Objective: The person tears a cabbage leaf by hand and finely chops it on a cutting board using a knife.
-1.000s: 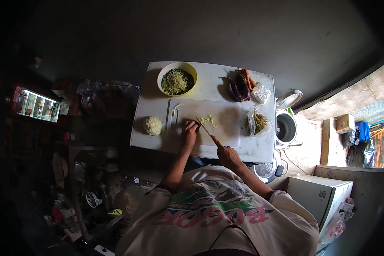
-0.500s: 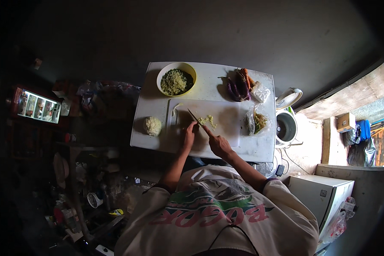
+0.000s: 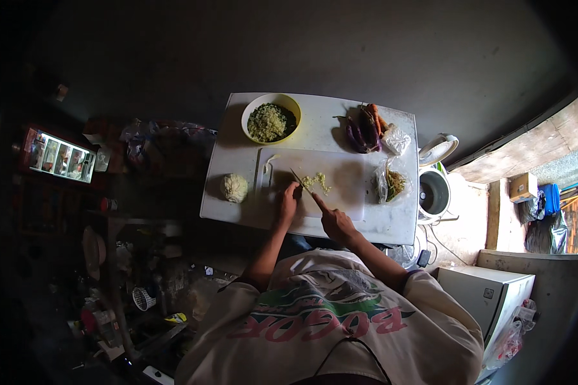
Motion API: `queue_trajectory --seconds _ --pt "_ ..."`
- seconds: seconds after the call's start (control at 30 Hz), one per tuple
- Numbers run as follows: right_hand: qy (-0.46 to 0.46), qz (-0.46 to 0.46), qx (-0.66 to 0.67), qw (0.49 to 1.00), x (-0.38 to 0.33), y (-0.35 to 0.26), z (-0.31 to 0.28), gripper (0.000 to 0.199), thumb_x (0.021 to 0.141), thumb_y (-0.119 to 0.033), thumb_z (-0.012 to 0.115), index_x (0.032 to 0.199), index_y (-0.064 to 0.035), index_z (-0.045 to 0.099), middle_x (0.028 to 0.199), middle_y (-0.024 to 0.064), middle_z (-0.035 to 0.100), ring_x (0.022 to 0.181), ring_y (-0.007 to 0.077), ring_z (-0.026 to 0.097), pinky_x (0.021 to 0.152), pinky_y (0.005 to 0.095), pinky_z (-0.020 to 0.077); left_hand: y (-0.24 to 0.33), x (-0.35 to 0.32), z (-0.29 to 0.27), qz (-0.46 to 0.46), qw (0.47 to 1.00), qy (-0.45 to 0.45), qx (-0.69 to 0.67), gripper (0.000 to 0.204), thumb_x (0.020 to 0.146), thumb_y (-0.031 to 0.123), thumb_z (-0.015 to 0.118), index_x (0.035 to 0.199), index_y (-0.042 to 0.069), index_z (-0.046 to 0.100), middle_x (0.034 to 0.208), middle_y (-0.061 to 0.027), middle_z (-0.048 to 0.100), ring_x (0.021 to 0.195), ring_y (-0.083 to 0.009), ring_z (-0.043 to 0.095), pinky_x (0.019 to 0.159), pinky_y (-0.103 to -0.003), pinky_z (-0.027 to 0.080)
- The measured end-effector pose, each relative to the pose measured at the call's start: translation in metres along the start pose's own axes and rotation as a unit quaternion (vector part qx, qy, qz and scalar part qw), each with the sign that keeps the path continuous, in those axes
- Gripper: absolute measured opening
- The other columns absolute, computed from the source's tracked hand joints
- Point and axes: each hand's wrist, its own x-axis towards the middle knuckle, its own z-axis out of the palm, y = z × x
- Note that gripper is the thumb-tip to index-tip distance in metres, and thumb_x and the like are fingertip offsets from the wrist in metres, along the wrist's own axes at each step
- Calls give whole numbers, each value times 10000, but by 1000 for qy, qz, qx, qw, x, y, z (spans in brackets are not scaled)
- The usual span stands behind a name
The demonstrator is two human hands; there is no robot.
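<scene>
Right hand (image 3: 340, 228), right of frame centre, wraps the knife (image 3: 309, 188) handle; left hand (image 3: 289, 201) bunched beside the blade, its hold too small to tell. Chopped pale pieces (image 3: 317, 182) mid-frame on white board (image 3: 349, 165). Advisable: tuck fingertips, short strokes. Board's lower edge near right hand; room rightward, short of plastic bag (image 3: 383, 186).

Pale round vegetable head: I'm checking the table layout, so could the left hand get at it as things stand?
Probably yes: the vegetable head sits left of the cutting board, and nothing seems to stand between it and the left hand; the knife is in the right hand.
</scene>
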Motion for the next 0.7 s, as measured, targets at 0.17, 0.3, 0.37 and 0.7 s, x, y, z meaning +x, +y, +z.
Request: queue_trajectory --seconds 0.17,0.3,0.37,0.7 --pt "56 9 -32 998 -10 22 31 748 926 -88 486 1577 -311 193 716 285 639 683 502 636 635 598 503 8 14 1 -79 994 -58 -38 339 736 -90 673 1027 71 608 965 -138 687 939 -330 671 779 -395 520" --pt "6 31 -31 999 19 9 19 772 921 -96 485 1578 -333 157 774 280 658 746 486 662 696 592 526 -1 17 1 -48 997 -30 -61 354 694 -158 614 999 21 596 938 -126 659 903 -289 658 784 -380 516" --pt "1 19 -11 1000 12 8 15 750 924 -88 475 1577 -302 177 747 288 649 714 496 649 667 603 511 -5 11 3 -44 997 -18 -60 350 711 -152 607 1013 24 596 958 -134 665 915 -294 659 782 -388 518" --pt "26 -6 5 1000 20 7 13 735 933 -78 478 1579 -288 199 698 288 631 663 493 636 623 606 489 -18 1 9 4 999 4 -52 329 782 -52 646 1090 59 614 940 -148 694 894 -350 677 761 -416 539"
